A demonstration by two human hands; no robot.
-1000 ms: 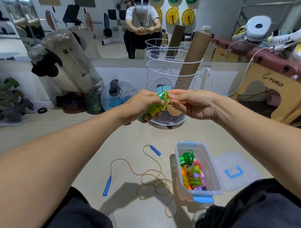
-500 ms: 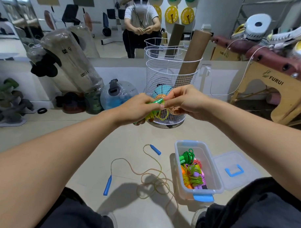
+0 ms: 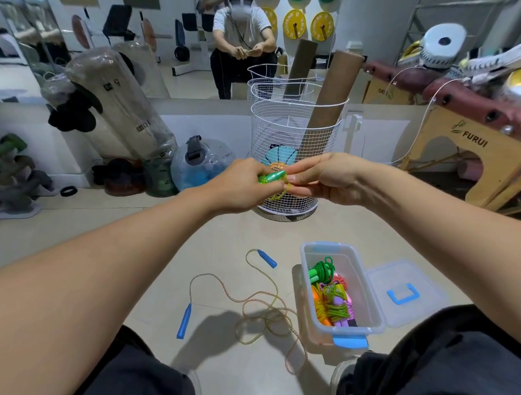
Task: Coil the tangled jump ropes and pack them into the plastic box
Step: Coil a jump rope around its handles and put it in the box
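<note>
One green rope [image 3: 273, 180] gripped in left hand [image 3: 242, 186]; right hand [image 3: 325, 179] pinches its cord. One loose blue-handled rope [image 3: 258, 303] on floor. One box [image 3: 372, 304], several coiled ropes inside; lid [image 3: 409, 291] beside. Wire basket [image 3: 293, 139] behind hands.

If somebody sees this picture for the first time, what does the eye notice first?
Both hands, left hand and right hand, hold a green jump rope at centre. Below, a blue-handled rope sprawls on the floor, beside the open plastic box of coiled ropes.
</note>
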